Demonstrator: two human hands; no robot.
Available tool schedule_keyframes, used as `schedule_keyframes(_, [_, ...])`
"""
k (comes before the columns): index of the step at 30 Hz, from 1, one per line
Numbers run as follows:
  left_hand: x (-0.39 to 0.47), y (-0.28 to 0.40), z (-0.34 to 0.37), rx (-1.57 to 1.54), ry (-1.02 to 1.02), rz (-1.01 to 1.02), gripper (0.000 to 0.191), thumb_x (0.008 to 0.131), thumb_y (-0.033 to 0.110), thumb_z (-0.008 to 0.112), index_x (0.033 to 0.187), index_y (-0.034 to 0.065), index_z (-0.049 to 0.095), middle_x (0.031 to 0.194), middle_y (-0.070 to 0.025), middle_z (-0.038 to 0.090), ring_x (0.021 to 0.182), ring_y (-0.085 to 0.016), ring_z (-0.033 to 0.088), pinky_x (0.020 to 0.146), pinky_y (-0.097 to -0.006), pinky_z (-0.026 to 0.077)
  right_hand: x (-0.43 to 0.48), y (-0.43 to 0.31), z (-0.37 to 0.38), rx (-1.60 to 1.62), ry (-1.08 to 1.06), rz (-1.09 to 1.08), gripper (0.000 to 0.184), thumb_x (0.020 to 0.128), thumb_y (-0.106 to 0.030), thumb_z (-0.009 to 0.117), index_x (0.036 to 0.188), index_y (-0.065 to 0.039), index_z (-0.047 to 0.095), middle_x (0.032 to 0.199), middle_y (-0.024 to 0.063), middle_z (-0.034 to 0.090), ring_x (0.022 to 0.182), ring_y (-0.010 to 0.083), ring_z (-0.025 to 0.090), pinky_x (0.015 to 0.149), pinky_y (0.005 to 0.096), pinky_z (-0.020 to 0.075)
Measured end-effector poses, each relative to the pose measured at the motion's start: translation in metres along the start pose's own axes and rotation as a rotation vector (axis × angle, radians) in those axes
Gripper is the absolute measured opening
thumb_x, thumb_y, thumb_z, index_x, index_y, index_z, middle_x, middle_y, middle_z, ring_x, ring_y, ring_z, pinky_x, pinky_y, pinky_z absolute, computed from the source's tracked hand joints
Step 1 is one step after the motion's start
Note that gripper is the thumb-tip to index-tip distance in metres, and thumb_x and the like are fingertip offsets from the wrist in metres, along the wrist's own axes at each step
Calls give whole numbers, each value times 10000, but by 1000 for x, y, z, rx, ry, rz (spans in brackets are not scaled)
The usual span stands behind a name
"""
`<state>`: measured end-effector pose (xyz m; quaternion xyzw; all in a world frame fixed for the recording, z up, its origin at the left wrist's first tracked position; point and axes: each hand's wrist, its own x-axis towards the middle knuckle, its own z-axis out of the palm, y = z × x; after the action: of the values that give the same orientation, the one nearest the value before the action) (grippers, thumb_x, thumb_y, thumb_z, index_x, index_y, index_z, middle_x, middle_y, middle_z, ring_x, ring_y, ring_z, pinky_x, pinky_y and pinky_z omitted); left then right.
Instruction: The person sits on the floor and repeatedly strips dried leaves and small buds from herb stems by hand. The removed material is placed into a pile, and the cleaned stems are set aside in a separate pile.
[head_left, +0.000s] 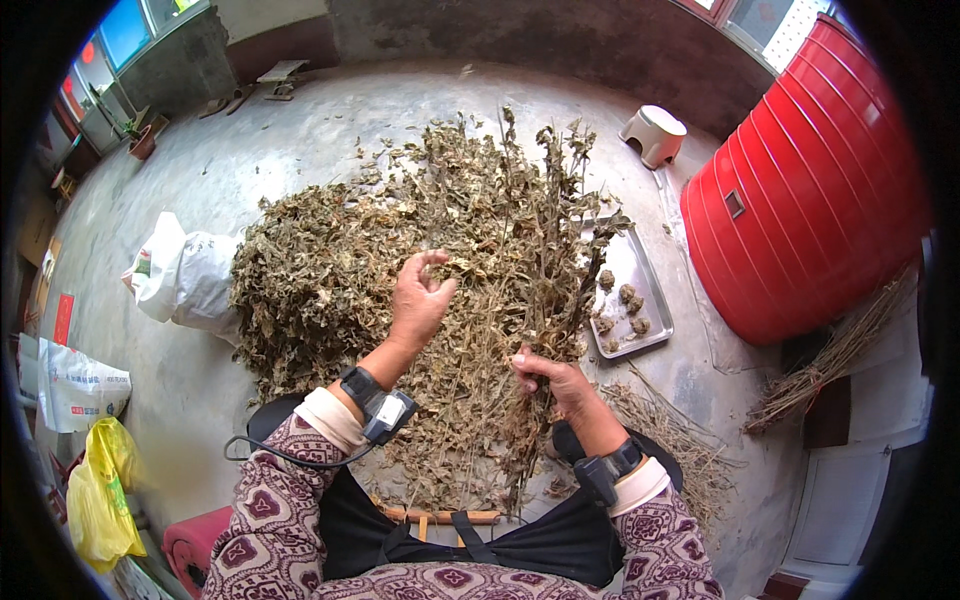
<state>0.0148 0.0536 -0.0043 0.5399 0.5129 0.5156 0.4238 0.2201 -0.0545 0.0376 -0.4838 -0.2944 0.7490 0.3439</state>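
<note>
A wide heap of dried, curled leaves (315, 277) covers the floor before me. My left hand (424, 296) is over the middle of the heap, its fingers curled and apart, with nothing plain between them. At the right side of the heap my right hand (551, 375) has thumb and fingertips pinched together beside dried leafy stalks (547, 277); whether it grips a stem cannot be told. The stalks reach from near my knees towards the far edge of the heap. Both wrists bear dark straps with small devices.
A metal tray (666, 319) with several brown clumps (630, 300) lies right of the heap. Beyond it are a plastic stool (656, 131) and a large red tank (795, 202). Bare stems (675, 442) lie at right. White sacks (202, 277) and a yellow bag (101, 495) are at left.
</note>
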Motion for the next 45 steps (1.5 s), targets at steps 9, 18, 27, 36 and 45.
schedule_keyframes(9, [14, -15, 9, -3, -165, -177, 64, 805, 88, 658, 831, 37, 629, 722, 14, 613, 651, -45, 533, 593, -202, 435, 7, 2, -7, 62, -57, -68, 227, 840, -253, 560, 689, -112, 465, 600, -27, 421, 536, 86, 374, 554, 223, 292])
schedule_keyframes(18, [22, -28, -17, -93, -202, -380, 152, 884, 224, 582, 862, 75, 600, 764, 6, 633, 682, -36, 516, 591, -177, 375, 5, -6, -18, 193, -58, -83, 193, 847, -210, 520, 726, -103, 415, 555, -12, 391, 492, 90, 354, 522, 245, 306])
schedule_keyframes(27, [13, -7, 0, -479, -264, -599, 92, 900, 222, 560, 878, 134, 545, 747, 44, 590, 693, -55, 557, 610, -199, 443, 8, -4, -11, 25, 56, -159, 249, 857, -272, 510, 687, -111, 424, 552, -24, 375, 501, 88, 360, 534, 249, 326])
schedule_keyframes(36, [23, -15, 19, -633, -199, -388, 158, 917, 160, 519, 1019, 46, 560, 610, 64, 416, 494, -48, 379, 469, -188, 321, 1, 0, 1, 145, -69, -9, 232, 858, -230, 513, 703, -82, 425, 574, -1, 383, 508, 94, 343, 518, 238, 282])
schedule_keyframes(45, [52, -10, 53, -548, -235, -258, 412, 920, 130, 472, 1324, 71, 420, 1350, -57, 423, 1238, -162, 371, 1035, -312, 281, -4, 6, 11, 175, -112, 21, 180, 857, -205, 521, 752, -98, 423, 617, -10, 383, 536, 90, 360, 535, 226, 290])
